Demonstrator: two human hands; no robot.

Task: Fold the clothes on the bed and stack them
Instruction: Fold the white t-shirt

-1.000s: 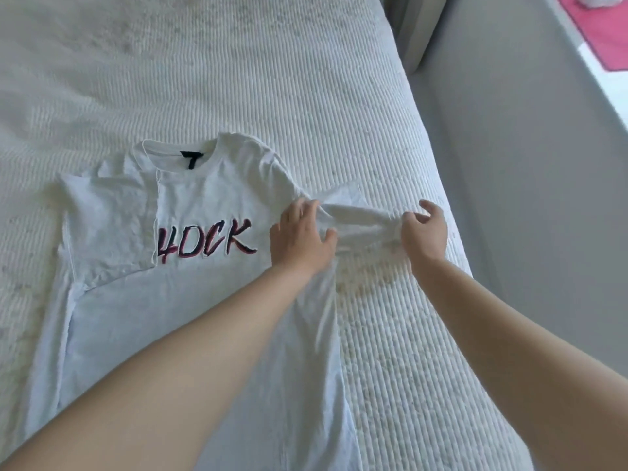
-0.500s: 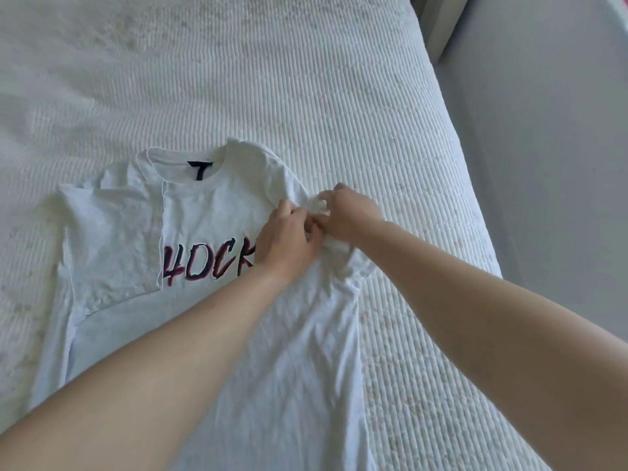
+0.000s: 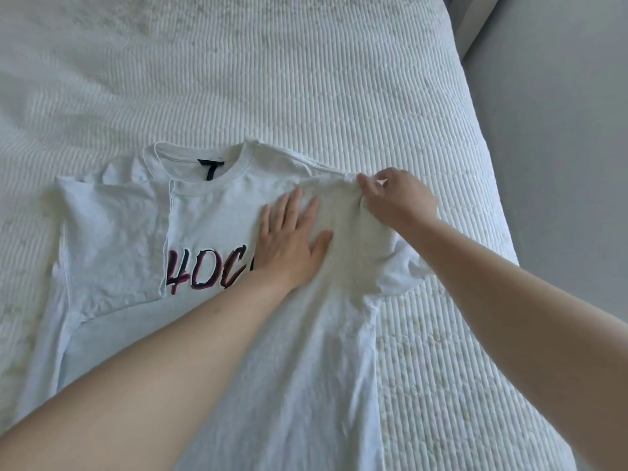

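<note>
Ribbed white bedding covers the bed (image 3: 306, 79), with a grey wall along its right side. On it a white t-shirt (image 3: 306, 368) lies flat, long axis running from the viewer away, collar at the far end. Flat and spread, the left hand (image 3: 289, 239) presses its chest; the right hand (image 3: 397, 198) pinches the folded-in right sleeve's soft, creased cotton.

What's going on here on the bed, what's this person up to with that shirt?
A person is folding a white T-shirt spread out on the bed. The left hand lies flat on the chest, partly covering the printed lettering, while the right hand pinches the fabric at the shoulder seam, with the right sleeve brought over the front. The other sleeve is already folded in. The body is not yet folded.
</note>
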